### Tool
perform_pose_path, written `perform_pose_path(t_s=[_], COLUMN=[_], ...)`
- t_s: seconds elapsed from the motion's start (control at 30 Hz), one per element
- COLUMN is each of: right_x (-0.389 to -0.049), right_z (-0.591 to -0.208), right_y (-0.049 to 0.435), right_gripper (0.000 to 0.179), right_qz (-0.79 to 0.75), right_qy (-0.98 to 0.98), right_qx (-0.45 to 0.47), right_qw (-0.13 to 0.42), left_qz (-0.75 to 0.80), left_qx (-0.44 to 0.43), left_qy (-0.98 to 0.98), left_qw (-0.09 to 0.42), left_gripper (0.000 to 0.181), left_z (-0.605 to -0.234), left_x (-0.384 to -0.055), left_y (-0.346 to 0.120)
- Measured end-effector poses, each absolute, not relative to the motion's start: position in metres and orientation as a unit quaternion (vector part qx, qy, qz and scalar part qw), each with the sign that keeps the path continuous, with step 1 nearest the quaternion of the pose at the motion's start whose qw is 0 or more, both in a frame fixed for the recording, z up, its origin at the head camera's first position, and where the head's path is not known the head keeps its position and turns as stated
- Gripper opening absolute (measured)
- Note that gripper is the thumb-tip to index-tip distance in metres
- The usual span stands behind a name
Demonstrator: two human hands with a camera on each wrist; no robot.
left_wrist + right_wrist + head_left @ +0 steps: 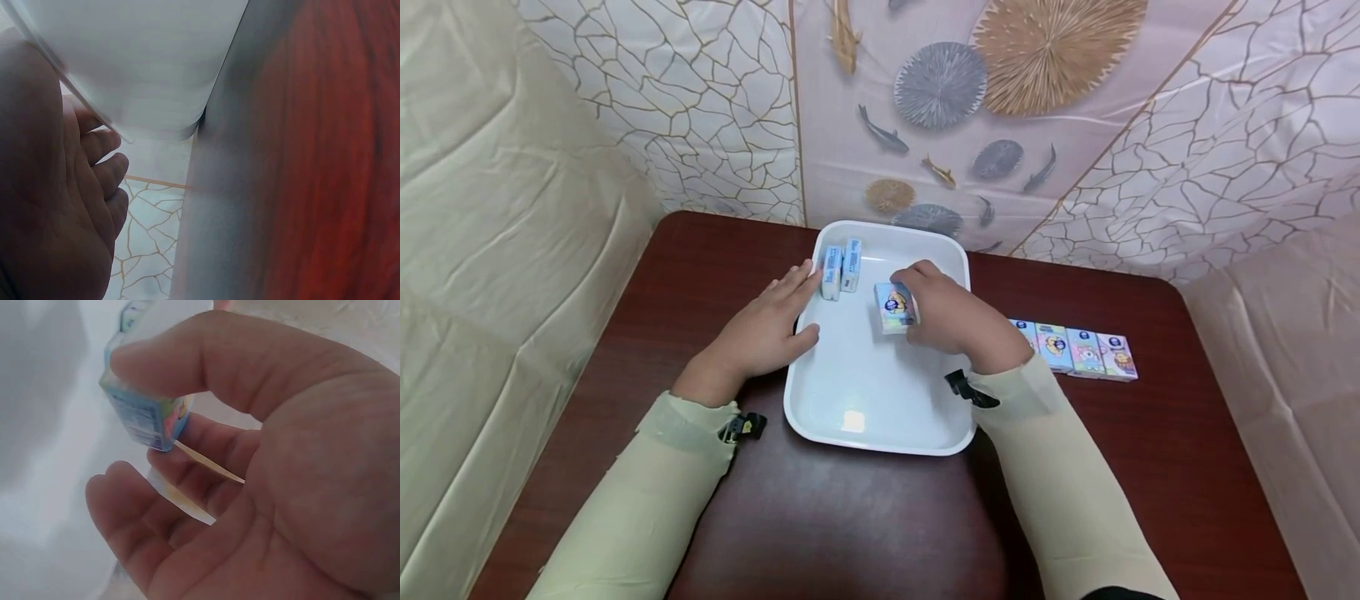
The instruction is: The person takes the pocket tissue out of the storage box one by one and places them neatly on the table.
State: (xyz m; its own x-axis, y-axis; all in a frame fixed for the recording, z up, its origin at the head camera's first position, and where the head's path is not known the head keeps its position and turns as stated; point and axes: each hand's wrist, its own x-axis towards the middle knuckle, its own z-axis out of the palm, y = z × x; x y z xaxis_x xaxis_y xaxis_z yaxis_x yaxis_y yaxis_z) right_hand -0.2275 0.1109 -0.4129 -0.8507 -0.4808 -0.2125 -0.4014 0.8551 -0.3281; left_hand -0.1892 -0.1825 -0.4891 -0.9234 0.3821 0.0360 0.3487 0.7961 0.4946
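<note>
A white tray (880,400) lies on the table, and inside it my right hand (955,317) pinches a small tissue pack (892,302) with cartoon print. In the right wrist view the thumb lies over one side of that tissue pack (134,419), with fingertips at the opposite side. Two blue-and-white packs (831,273) stand on edge, side by side, at the tray's far left. My left hand (760,329) rests on the tray's left rim, fingers extended. The left wrist view has the left hand (75,181) beside the tray's outer wall (144,75).
To the right of the tray, several similar cartoon packs (1086,352) lie in a row on the dark red-brown table (1180,467), partly behind my right forearm. Patterned cloth (722,108) hangs right behind the table, and plain cream cloth (467,292) borders the left side.
</note>
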Motion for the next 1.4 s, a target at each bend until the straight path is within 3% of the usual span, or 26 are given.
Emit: perform_pose_path(t_s=[0.93,1.4], right_x=[-0.173,-0.155], right_z=[-0.396,-0.404], right_y=[0.188,0.234], right_gripper=[0.082,0.086], right_qz=[-0.153,-0.164], right_qy=[0.959,0.963], right_qx=[-0.2,-0.148], right_qw=[0.129,0.151], left_qz=[0.256,0.253], left_qx=[0.195,0.192], left_qy=[0.946,0.948], left_qw=[0.034,0.034], left_gripper=[0.08,0.081], left_z=[-0.493,-0.491], left_x=[-0.188,-0.191], left_y=[-0.185,-0.182])
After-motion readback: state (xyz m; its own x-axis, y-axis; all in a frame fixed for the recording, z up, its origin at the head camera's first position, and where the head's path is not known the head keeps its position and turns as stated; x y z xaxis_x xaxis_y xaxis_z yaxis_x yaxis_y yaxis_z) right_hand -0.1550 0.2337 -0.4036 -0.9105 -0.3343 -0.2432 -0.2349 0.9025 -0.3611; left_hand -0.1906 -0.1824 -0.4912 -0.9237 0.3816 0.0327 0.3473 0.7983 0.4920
